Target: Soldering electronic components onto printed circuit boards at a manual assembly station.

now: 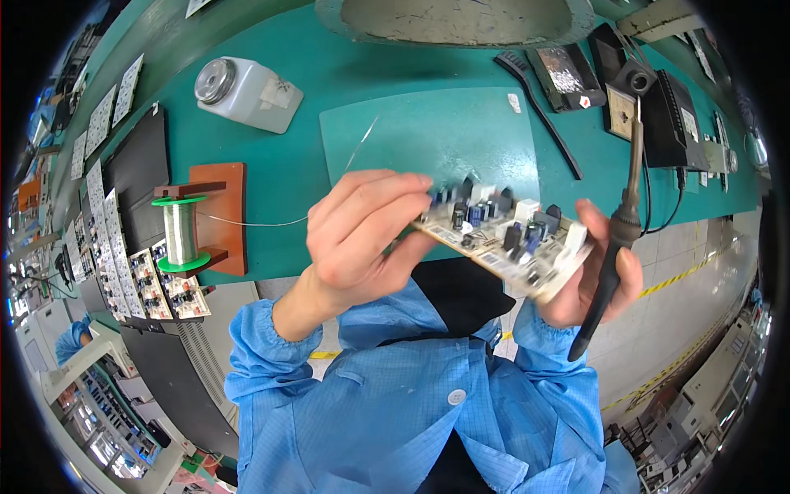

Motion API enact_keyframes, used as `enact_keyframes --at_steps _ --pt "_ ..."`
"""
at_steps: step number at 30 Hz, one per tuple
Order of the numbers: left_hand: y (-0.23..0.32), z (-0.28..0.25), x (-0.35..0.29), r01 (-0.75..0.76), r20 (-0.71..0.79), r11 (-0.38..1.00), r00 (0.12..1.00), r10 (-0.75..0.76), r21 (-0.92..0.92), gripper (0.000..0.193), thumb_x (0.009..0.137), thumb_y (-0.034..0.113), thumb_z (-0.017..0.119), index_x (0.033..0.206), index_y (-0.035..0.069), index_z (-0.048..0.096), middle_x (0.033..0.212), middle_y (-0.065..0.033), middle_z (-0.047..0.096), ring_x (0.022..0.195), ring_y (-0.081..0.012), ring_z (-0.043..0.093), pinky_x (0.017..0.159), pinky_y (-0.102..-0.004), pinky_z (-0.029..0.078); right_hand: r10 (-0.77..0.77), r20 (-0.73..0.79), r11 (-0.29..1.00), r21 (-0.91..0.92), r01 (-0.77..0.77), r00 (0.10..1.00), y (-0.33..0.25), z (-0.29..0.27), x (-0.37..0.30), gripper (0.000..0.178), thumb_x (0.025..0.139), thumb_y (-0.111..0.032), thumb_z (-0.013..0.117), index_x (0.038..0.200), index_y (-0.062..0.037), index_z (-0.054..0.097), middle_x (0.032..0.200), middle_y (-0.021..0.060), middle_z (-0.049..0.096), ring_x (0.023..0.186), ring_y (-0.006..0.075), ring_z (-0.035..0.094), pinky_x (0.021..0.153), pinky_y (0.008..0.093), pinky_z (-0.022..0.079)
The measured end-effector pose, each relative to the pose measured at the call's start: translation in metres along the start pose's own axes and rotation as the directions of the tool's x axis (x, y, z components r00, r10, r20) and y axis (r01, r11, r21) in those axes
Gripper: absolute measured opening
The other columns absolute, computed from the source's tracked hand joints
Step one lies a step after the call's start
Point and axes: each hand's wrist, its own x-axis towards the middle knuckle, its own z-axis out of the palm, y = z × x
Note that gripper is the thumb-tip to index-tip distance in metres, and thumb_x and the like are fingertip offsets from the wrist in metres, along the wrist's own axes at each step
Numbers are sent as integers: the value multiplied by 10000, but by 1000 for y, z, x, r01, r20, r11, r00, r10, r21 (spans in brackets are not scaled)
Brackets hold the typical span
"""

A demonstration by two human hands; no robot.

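Note:
A circuit board (pixel 506 247), tilted and slightly blurred, is held up in front of my chest with its capacitors and white connectors facing up. My left hand (pixel 358 235) is closed on the board's left end. A thin solder wire (pixel 259 223) runs from the spool (pixel 181 235) to this hand, and its free end sticks out above the knuckles. My right hand (pixel 609 276) grips the board's right end and also holds a soldering iron (pixel 623 230), whose tip points up and away from the board. Fingers beneath the board are partly hidden.
The spool sits on a brown stand (pixel 234 218). A white bottle (pixel 251 93) lies at the far left of the green mat (pixel 428 123). Toward the right are a black brush (pixel 543 115), a small tray (pixel 565 76) and a black soldering station (pixel 675 119). More circuit boards (pixel 152 284) lie left.

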Motion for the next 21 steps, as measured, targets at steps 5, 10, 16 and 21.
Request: enact_keyframes --at_steps 5,10,16,21 --pt "27 -9 4 271 123 864 962 -242 -425 170 738 -12 724 843 -42 593 773 -148 670 618 -166 626 573 -256 497 198 -21 977 81 -196 980 -11 11 22 471 872 -170 649 1254 -12 424 1022 261 632 964 309 627 853 417 489" --pt "41 -22 3 638 300 498 743 -598 -588 110 828 25 681 835 -42 595 742 -39 641 618 -27 522 518 -183 401 335 -32 900 308 -309 942 -19 13 18 404 877 -137 649 1217 -29 461 1061 261 626 992 305 633 871 402 508" --pt "40 -26 2 728 410 218 577 -706 -650 93 861 47 654 827 -17 597 712 -3 608 599 -9 485 519 -173 371 423 -24 843 376 -384 906 -27 15 15 391 905 -167 600 1228 -12 444 1076 291 612 990 311 635 881 406 506" --pt "49 -27 0 771 519 57 480 -707 -635 135 853 90 689 846 -7 596 765 -33 640 641 -19 529 558 -177 405 380 -75 887 312 -340 922 -21 15 20 401 912 -127 561 1263 4 414 1083 292 611 926 266 650 830 376 520"
